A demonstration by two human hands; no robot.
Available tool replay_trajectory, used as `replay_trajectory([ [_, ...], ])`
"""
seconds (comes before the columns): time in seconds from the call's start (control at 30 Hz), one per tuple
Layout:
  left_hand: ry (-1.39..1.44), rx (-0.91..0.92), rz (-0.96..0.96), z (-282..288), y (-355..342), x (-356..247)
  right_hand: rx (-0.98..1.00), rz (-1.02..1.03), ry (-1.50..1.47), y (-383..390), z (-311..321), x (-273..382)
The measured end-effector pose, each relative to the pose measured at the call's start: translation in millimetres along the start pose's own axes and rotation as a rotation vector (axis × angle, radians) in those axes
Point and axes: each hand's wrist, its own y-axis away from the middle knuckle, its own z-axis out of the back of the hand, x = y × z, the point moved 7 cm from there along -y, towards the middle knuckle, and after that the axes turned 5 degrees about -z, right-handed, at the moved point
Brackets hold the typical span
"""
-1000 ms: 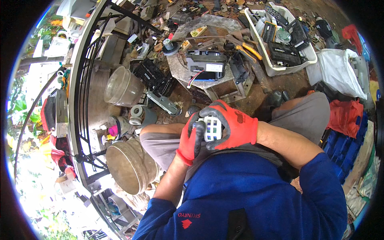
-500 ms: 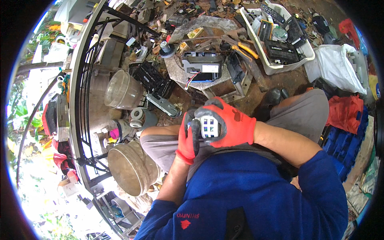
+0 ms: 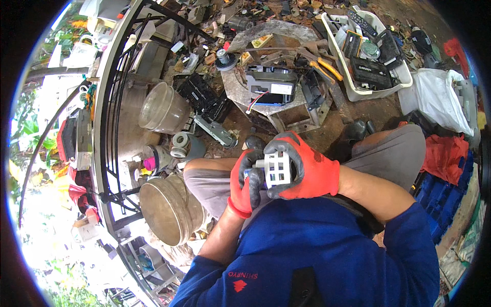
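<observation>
Head view: gripping a white slotted cage (image 3: 278, 170) over the lap (image 3: 208, 183), with right hand (image 3: 307, 169) wrapped around its right side, left hand (image 3: 244, 184) curled close at its left, hold too hidden to tell.

Littered brown floor (image 3: 364, 108) surrounds a low table (image 3: 233, 87). A black frame (image 3: 179, 20) stands left; beyond it, glaring daylight washes out what seem to be leaves (image 3: 48, 149).

The low table (image 3: 235, 86) carries a black-and-grey device (image 3: 271, 84) near its centre, with orange-handled pliers (image 3: 330, 69) at its right edge. The brown floor (image 3: 335, 115) supports a white bin (image 3: 379, 92), far right, and a translucent bucket (image 3: 171, 110), left of the table.
</observation>
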Motion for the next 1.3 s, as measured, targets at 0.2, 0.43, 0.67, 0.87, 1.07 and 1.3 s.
replay_trajectory([
  [0.2, -0.374, -0.268, 0.035, 75.7, -7.8, -1.5, -0.170, -0.186, -0.583, 0.6, 32.2, -17.8],
  [0.43, 0.899, -0.333, 0.188, 93.9, -28.4, 15.9, -0.063, -0.281, -1.020, -13.5, 34.3, -36.8],
  [0.67, 1.298, 0.080, 0.153, 34.1, -32.7, 17.9, 0.054, -0.389, -1.441, -14.6, 7.4, -50.0],
  [0.87, 1.198, -0.033, 0.158, 30.2, -31.8, 32.1, -0.005, -0.504, -1.526, -8.3, 5.9, -62.6],
  [1.07, 1.234, -0.021, 0.137, 20.3, -26.8, 16.9, 0.039, -0.420, -1.557, -11.1, 9.6, -51.2],
  [1.3, 1.239, 0.127, 0.109, 21.4, -25.6, 9.4, 0.017, -0.345, -1.567, -13.3, 16.6, -41.5],
])
